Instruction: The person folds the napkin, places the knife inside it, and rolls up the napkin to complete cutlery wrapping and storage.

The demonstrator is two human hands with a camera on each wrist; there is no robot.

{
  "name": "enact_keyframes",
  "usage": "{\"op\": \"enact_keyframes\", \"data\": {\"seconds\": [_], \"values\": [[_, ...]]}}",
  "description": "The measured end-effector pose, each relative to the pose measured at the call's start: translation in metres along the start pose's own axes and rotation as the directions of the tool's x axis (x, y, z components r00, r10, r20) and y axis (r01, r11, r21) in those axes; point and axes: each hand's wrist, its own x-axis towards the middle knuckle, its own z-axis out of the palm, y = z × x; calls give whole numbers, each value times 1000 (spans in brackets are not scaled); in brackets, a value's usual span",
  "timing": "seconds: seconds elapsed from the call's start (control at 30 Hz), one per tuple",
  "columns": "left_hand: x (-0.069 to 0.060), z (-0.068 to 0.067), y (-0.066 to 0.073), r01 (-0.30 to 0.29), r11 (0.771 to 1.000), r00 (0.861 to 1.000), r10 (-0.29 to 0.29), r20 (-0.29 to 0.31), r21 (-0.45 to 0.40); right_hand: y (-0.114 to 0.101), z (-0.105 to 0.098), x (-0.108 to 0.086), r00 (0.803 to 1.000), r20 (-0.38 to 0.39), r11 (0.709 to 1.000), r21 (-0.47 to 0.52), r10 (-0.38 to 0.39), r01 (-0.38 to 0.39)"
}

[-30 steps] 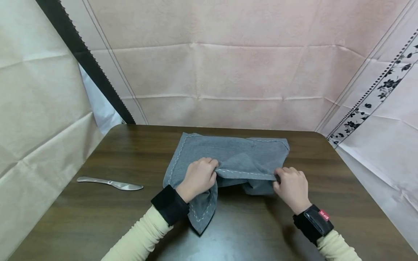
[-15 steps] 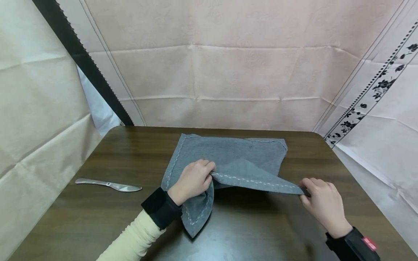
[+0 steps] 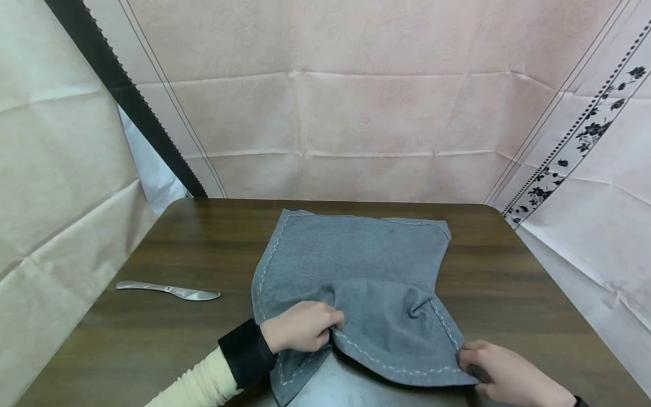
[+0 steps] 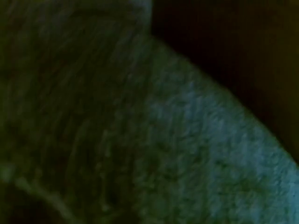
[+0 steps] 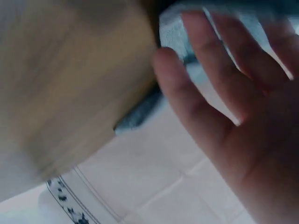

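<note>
A blue-grey cloth (image 3: 356,254) with white stitching along its hem lies on the table, its near part bunched and partly lifted. My left hand (image 3: 304,327) pinches the cloth at its near edge, left of the middle. Out at the near right corner, my right hand (image 3: 508,373) holds the cloth between thumb and fingers. In the right wrist view, fingers (image 5: 205,42) reach to the cloth's edge (image 5: 173,35). Cloth (image 4: 210,140) fills most of the dark left wrist view, where no hand can be made out. A cloth corner hangs below my left hand.
A silver table knife (image 3: 168,290) lies on the brown wooden table (image 3: 152,350), left of the cloth. Pale sheets (image 3: 325,130) hang behind and at both sides of the table.
My right hand first drew the cloth's corner rightward, then toward me. My left hand also came nearer, and the near part of the cloth now spreads lower and wider. The knife stayed put.
</note>
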Motion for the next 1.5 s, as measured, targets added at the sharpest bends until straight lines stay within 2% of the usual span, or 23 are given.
{"op": "enact_keyframes", "data": {"seconds": [0.07, 0.1, 0.17, 0.23, 0.3, 0.37, 0.4, 0.47, 0.5, 0.53, 0.6, 0.63, 0.67, 0.83, 0.93, 1.07, 1.17, 1.33, 1.4, 1.5], "values": [[0, -3, -3, -15, 999, 1000, 14, -14, -46, 3, 2, 2, 1000, 6, 1000, 21, -11, 11], [0, -6, -5, -19, 998, 999, 17, -41, -62, 4, 2, 3, 1000, -1, 1000, 19, 3, -3], [0, -16, -13, 2, 997, 992, -12, -125, -80, 6, -2, 9, 997, -64, 999, -31, 43, -45], [-1, -28, -26, 81, 994, 973, -95, -209, -74, 8, -5, 17, 988, -89, 988, -69, 130, -136], [-2, -37, -43, 200, 978, 948, -209, -240, -63, 10, -7, 27, 972, -32, 969, -75, 234, -235], [-4, -41, -61, 326, 944, 925, -330, -186, -56, 14, -6, 37, 957, 44, 957, -62, 287, -285], [-5, -42, -70, 380, 923, 914, -384, -131, -59, 17, -3, 41, 953, 72, 955, -63, 296, -291], [-7, -41, -84, 473, 879, 880, -474, -4, -63, 23, 1, 47, 949, 104, 954, -60, 298, -293], [-8, -40, -88, 514, 855, 857, -511, 59, -60, 26, 3, 49, 947, 109, 953, -59, 302, -297], [-9, -39, -91, 544, 838, 837, -536, 111, -54, 28, 5, 50, 946, 106, 952, -62, 306, -301], [-11, -36, -96, 588, 808, 799, -575, 177, -29, 31, 7, 52, 945, 88, 948, -82, 314, -307], [-12, -35, -97, 603, 798, 784, -591, 189, -9, 32, 7, 52, 945, 80, 947, -91, 317, -309], [-13, -34, -98, 609, 793, 776, -601, 193, 19, 33, 8, 53, 946, 73, 945, -107, 317, -309], [-20, -32, -103, 628, 773, 754, -634, 170, 95, 35, 11, 50, 938, 34, 931, -144, 344, -336], [-21, -32, -105, 635, 766, 749, -642, 163, 99, 37, 12, 47, 920, 31, 915, -124, 391, -384], [-22, -31, -109, 652, 751, 734, -659, 162, 101, 40, 11, 41, 899, 25, 895, -112, 438, -432], [-23, -30, -113, 672, 734, 718, -678, 161, 95, 42, 9, 35, 881, 23, 877, -118, 472, -466], [-28, -32, -119, 699, 709, 694, -703, 155, 89, 46, 8, 22, 838, 28, 831, -151, 545, -535], [-29, -34, -121, 704, 706, 690, -706, 158, 75, 48, 7, 17, 822, 21, 813, -161, 570, -560], [-31, -36, -122, 712, 700, 685, -710, 166, 56, 49, 7, 9, 813, 8, 802, -172, 582, -572]]}}
